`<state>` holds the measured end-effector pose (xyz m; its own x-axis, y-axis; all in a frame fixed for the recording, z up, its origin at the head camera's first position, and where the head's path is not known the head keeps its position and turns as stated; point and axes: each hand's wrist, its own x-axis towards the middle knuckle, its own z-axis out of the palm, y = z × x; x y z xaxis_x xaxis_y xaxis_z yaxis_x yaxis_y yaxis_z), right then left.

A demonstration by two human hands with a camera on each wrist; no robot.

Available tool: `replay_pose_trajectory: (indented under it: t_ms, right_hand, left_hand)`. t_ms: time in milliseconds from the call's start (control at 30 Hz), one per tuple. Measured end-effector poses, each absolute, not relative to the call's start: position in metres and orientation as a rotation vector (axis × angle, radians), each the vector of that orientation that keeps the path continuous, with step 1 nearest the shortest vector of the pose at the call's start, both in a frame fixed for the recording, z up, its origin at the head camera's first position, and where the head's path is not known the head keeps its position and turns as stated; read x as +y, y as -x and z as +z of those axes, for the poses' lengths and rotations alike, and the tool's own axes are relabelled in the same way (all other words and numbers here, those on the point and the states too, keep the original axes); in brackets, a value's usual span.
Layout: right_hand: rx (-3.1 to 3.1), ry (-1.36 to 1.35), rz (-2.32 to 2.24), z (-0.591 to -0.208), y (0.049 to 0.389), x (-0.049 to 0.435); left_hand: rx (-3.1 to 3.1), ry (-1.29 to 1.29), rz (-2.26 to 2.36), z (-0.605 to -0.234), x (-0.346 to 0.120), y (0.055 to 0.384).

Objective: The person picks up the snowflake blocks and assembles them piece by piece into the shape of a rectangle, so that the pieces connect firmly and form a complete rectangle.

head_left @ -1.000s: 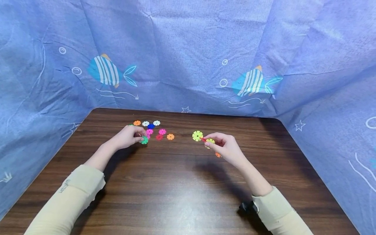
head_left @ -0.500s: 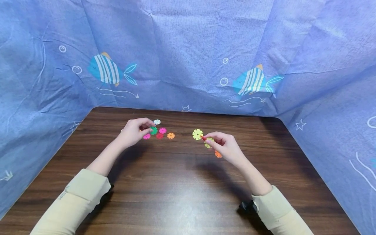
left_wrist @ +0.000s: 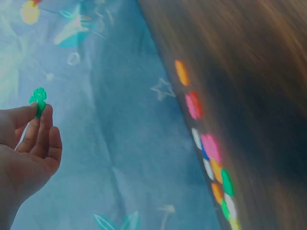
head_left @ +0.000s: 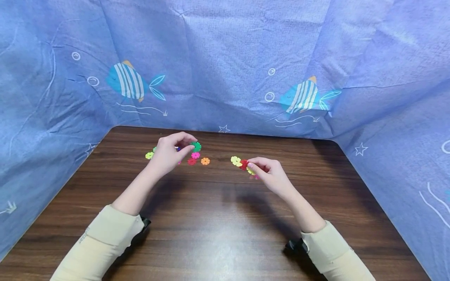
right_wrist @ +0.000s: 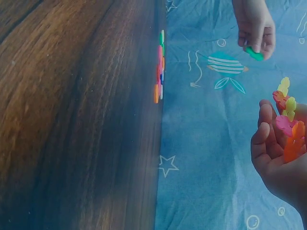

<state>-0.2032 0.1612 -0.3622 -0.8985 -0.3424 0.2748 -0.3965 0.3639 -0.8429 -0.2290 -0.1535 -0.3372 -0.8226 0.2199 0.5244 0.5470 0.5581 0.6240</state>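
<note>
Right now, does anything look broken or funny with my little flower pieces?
No, nothing stands out. The left hand pinches a green piece, the right hand holds a linked chain, and loose pieces lie on the table. Tiny cracks would be too small to see.

Green disc [head_left: 197, 146]: round, flat, notched rim, face seen in head view; pinched in left hand [head_left: 173, 152], raised over desk [head_left: 200, 210], left of chain [head_left: 243, 165], apart from it.

Chain: notched discs joined at angles, in right hand [head_left: 268, 175]; yellow disc [head_left: 235, 160] at far end, then red disc [right_wrist: 279, 97], second yellow disc [right_wrist: 289, 109], pink disc [right_wrist: 286, 125], orange disc [right_wrist: 294, 143].
</note>
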Motion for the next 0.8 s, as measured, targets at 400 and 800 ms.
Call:
replay_pose_trajectory:
  t_ms: [400,800]
  right_hand:
    - [-2.518,-0.701,1.612,-0.361,0.202,0.157]
    - [-2.510,-0.685,1.654,-0.333,0.182,0.140]
  left_hand:
    - [-2.278,0.564,-1.437,-0.328,-0.120,0.211]
    - [-2.282,0.508,-1.549,-0.336,-0.096,0.200]
